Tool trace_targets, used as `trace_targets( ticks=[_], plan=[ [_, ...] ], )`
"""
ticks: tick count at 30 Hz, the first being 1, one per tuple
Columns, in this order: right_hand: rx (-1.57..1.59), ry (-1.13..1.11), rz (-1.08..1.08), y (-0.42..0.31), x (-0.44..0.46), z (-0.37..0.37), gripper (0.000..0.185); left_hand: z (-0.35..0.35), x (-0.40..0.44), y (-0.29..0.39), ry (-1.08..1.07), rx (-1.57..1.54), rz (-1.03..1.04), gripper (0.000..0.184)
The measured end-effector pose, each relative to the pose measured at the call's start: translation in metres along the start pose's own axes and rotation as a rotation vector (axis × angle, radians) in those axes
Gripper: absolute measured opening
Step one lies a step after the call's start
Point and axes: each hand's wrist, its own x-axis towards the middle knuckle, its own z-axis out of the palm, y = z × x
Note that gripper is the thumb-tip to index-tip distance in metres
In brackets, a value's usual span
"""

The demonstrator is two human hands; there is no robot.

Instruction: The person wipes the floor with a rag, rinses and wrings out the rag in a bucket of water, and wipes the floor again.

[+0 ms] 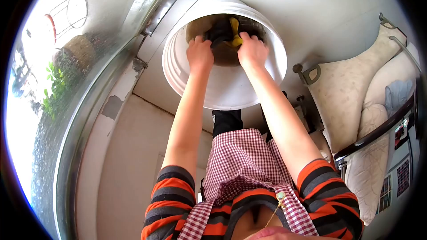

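Note:
Both my hands reach down into a large white plastic bucket (231, 92) that stands on the floor. A dark and yellow cloth (235, 29) lies bunched inside, over what looks like murky water (227, 58) at the bottom. My left hand (199, 54) is closed at the dark part on the left, its fingertips partly hidden by the hand. On the other side, my right hand (253, 52) has its fingers curled on the yellow part. The cloth stretches between the two hands, and its lower folds are hard to make out.
To the left runs a metal-framed window (95, 93) with green plants (58, 84) outside. At the right stands a folding chair with a pale cushioned seat (342, 93), and a grey-blue cloth (398, 97) rests on it. A checked apron (242, 155) covers my lap.

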Motion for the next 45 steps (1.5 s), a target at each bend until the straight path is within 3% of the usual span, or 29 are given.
trace_targets(
  ticks=[4,8,10,12,15,19,20,23,24,29,32,35,36,38,41,43,45],
  plan=[
    [-0.267,-0.276,-0.026,-0.001,0.027,0.039,0.028,0.062,0.013,-0.007,-0.041,0.144,0.039,0.024],
    [-0.309,-0.095,-0.116,0.002,0.009,0.05,0.038,0.061,-0.014,-0.007,-0.029,-0.417,-0.029,0.021],
    [-0.063,-0.079,-0.257,0.009,-0.005,0.047,0.049,0.014,-0.044,0.003,0.115,-0.61,0.075,0.019],
    [0.08,-0.135,-0.376,0.013,-0.018,0.029,0.07,-0.041,-0.079,0.016,0.052,-0.735,0.061,0.014],
    [0.156,-0.211,-0.431,0.013,-0.028,0.01,0.078,-0.116,-0.128,0.037,-0.023,-0.931,0.073,0.013],
    [0.191,-0.045,-0.739,0.015,-0.018,-0.003,0.048,-0.179,-0.156,0.046,0.074,-1.092,0.338,0.009],
    [0.171,0.141,-0.846,0.014,-0.016,-0.011,0.026,-0.19,-0.162,0.043,0.038,-1.148,0.216,0.016],
    [0.059,-0.113,-0.356,-0.012,-0.028,-0.047,0.018,-0.183,-0.155,0.032,0.103,-1.002,-0.162,0.015],
    [0.044,0.022,-0.39,-0.015,-0.04,-0.056,0.015,-0.173,-0.146,0.029,0.113,-1.023,-0.208,0.015],
    [0.053,0.117,-0.376,-0.035,-0.055,-0.061,0.022,-0.08,-0.08,0.005,0.168,-0.431,-0.049,0.022],
    [-0.088,0.153,-0.195,-0.03,-0.009,-0.006,0.013,-0.03,-0.048,0.004,0.111,-0.463,-0.061,0.032],
    [-0.268,0.035,-0.201,-0.01,0.033,0.046,0.018,0.016,-0.031,-0.002,-0.041,-0.646,-0.12,0.039],
    [-0.27,-0.021,-0.147,-0.003,0.044,0.053,0.019,0.023,-0.031,-0.002,-0.092,-0.679,-0.133,0.049],
    [-0.248,-0.023,-0.055,0.001,0.04,0.048,0.019,0.009,-0.041,0.017,-0.195,-1.031,-0.404,0.055],
    [0.064,-0.062,-0.209,-0.002,0.009,0.017,0.019,-0.029,-0.054,0.025,-0.412,-1.504,-0.683,0.079],
    [0.165,0.11,-0.432,0.0,-0.04,-0.018,0.021,-0.028,-0.065,0.018,-0.468,-1.775,-0.813,0.089],
    [0.273,0.113,-0.514,-0.004,-0.09,-0.063,0.026,-0.029,-0.071,0.007,-0.555,-1.898,-0.778,0.107]
  ],
)
